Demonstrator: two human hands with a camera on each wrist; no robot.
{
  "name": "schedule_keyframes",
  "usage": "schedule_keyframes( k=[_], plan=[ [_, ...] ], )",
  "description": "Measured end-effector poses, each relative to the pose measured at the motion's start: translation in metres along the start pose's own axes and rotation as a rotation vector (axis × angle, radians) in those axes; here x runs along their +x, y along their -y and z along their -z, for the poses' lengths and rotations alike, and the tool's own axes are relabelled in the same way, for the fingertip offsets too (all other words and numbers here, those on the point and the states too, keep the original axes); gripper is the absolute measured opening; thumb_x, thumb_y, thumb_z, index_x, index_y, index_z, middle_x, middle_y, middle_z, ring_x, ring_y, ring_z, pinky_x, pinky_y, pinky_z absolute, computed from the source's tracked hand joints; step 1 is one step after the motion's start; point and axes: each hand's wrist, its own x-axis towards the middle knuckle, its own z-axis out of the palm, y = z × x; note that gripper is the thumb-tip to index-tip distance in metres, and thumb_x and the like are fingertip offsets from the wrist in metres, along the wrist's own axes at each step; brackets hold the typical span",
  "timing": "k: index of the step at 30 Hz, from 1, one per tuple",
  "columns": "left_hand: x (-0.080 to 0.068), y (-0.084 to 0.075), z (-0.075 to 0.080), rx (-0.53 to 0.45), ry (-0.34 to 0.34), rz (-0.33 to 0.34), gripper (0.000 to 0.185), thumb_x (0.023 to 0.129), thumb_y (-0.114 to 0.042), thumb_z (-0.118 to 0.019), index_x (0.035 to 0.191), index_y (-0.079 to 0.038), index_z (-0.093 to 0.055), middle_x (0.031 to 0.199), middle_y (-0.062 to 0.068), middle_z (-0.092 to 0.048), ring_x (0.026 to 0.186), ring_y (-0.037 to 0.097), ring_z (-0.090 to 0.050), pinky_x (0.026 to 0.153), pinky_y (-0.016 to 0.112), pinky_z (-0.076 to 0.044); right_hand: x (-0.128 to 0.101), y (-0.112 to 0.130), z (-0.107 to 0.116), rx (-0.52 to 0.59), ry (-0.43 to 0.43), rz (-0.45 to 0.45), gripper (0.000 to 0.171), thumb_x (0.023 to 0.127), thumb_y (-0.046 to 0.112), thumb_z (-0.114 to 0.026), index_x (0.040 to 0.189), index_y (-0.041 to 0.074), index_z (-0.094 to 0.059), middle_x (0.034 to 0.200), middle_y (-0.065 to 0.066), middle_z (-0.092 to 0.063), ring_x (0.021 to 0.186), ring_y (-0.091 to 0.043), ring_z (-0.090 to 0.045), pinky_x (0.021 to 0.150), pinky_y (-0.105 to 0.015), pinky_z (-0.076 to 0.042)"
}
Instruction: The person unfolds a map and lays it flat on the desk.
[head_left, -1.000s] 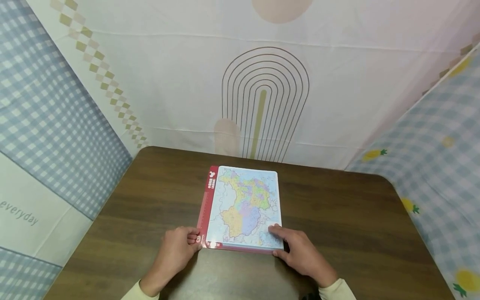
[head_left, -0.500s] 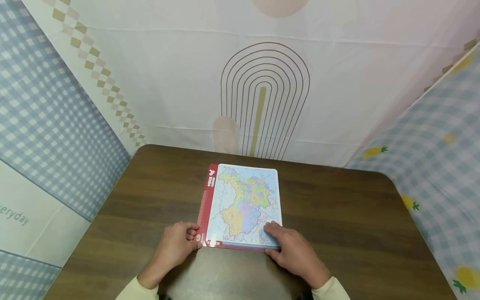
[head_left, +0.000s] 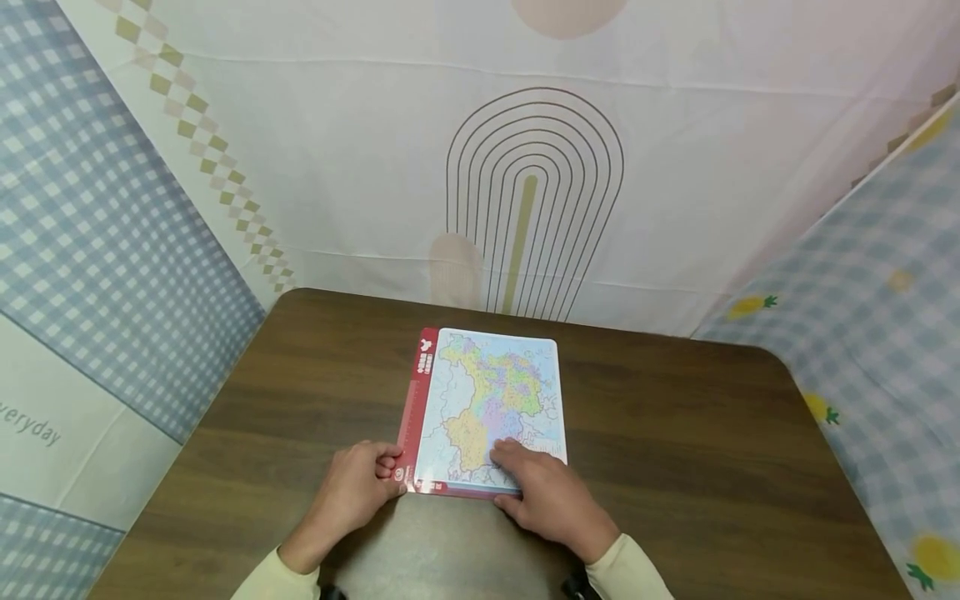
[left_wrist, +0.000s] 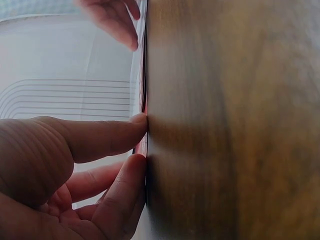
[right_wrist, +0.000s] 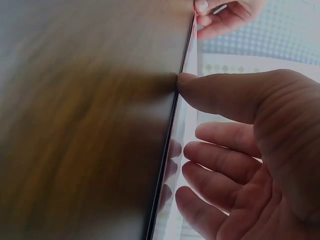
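A map board (head_left: 480,392) with a red strip down its left side lies flat on the brown table. Its surface shows a colored map, and a ruler scale is printed on the strip. My left hand (head_left: 352,492) holds the near-left corner between thumb and curled fingertips, as the left wrist view (left_wrist: 100,170) also shows. Across the near edge lies my right hand (head_left: 551,500), its fingers extended over the map. In the right wrist view the right thumb (right_wrist: 220,95) touches the board's thin dark edge. The fingers hide the map's lower right part.
The dark wooden table (head_left: 660,433) extends on both sides of the board. A white cloth (head_left: 360,167) with arched lines hangs behind it. Checked blue cloths border the left and right sides.
My right hand has slid left along the near edge of the board, from its right corner toward the middle. The left hand and the board stay in place.
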Motion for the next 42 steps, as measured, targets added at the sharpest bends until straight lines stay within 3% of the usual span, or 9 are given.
schedule_keyframes(
  k=[20, 32, 42],
  plan=[
    [-0.003, -0.001, -0.001, -0.015, -0.005, -0.004, 0.042, 0.073, -0.004, -0.095, 0.112, 0.001, -0.08, 0.088, 0.002, -0.07, 0.077, 0.009, -0.063, 0.068, 0.022, -0.055, 0.036, 0.037, -0.013, -0.039, 0.074, 0.082, 0.057, 0.094, 0.037, -0.081, 0.143, 0.014, -0.066, 0.156, -0.004, -0.058, 0.145, -0.019, -0.056, 0.107, -0.041, -0.056],
    [-0.003, -0.001, 0.001, 0.009, 0.002, -0.014, 0.04, 0.074, -0.005, -0.095, 0.111, 0.001, -0.08, 0.088, 0.002, -0.067, 0.077, 0.008, -0.063, 0.068, 0.023, -0.056, 0.043, 0.045, -0.02, -0.254, -0.019, 0.231, 0.055, 0.095, 0.042, -0.079, 0.14, 0.014, -0.067, 0.153, -0.004, -0.062, 0.139, -0.019, -0.061, 0.104, -0.036, -0.058],
    [-0.001, 0.0, -0.001, 0.01, 0.005, -0.025, 0.037, 0.074, -0.005, -0.095, 0.108, -0.001, -0.081, 0.086, 0.001, -0.066, 0.077, 0.008, -0.063, 0.069, 0.023, -0.056, 0.038, 0.048, -0.021, -0.383, -0.022, 0.321, 0.044, 0.104, 0.037, -0.069, 0.139, 0.013, -0.068, 0.143, -0.004, -0.068, 0.135, -0.017, -0.065, 0.103, -0.031, -0.058]
  ],
)
